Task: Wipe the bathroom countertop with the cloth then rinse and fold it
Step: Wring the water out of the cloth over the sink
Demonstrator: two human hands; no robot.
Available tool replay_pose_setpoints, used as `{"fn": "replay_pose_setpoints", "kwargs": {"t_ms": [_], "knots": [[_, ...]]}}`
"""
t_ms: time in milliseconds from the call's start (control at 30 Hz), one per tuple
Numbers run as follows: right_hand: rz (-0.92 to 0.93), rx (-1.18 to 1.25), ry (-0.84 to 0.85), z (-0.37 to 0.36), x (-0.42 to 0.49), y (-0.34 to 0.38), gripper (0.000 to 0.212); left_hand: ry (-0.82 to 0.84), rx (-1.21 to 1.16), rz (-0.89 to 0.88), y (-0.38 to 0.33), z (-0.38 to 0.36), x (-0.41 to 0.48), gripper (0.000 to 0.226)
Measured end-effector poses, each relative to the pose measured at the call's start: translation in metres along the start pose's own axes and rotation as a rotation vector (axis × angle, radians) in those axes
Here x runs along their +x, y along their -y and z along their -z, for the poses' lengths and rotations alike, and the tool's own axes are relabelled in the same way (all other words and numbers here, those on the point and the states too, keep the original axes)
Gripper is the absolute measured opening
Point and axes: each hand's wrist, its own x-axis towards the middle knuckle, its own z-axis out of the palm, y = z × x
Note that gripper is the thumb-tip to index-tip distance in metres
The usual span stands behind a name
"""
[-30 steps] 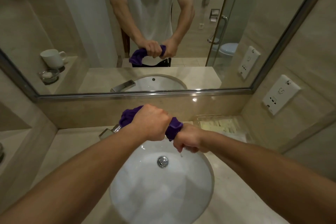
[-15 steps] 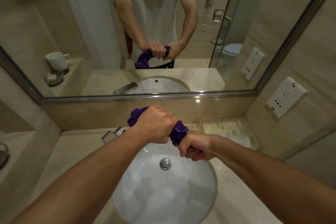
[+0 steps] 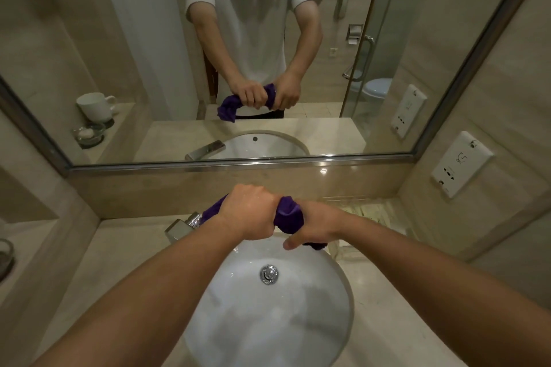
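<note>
A purple cloth (image 3: 287,213) is bunched into a twisted roll above the far rim of the white sink (image 3: 322,331). My left hand (image 3: 250,211) grips the roll's left part, knuckles up. My right hand (image 3: 316,225) grips the right end, thumb pointing down toward the basin. A short purple tail sticks out past my left hand toward the tap. The beige stone countertop (image 3: 119,262) surrounds the sink. The mirror shows both hands wrapped around the cloth.
A chrome tap (image 3: 182,228) stands behind the sink at the left, partly hidden by my left hand. A clear tray (image 3: 366,211) sits at the back right corner. Wall sockets (image 3: 459,164) are on the right wall. A raised ledge (image 3: 18,244) runs along the left.
Both hands kept their grip on the cloth and twisted it; my right hand rolled so its thumb points down. The camera tilted up, showing more of the mirror.
</note>
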Motion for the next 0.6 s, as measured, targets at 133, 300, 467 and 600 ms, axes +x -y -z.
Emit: {"fn": "replay_pose_setpoints", "kwargs": {"t_ms": [133, 300, 467, 600], "knots": [[0.041, -0.166, -0.007, 0.021, -0.012, 0.017, 0.112, 0.092, -0.098, 0.04, -0.009, 0.007, -0.002, 0.018], [0.088, -0.095, 0.078, 0.034, -0.012, 0.035, 0.128, 0.229, -0.358, 0.09, -0.018, 0.022, 0.0, 0.027], [0.106, -0.46, -0.024, 0.021, -0.01, 0.038, 0.061, 0.349, -0.666, 0.079, -0.008, 0.016, -0.005, 0.035], [0.446, -0.722, -0.328, 0.027, -0.017, 0.028, 0.022, 0.601, -1.346, 0.147, 0.024, 0.034, -0.02, 0.043]]}}
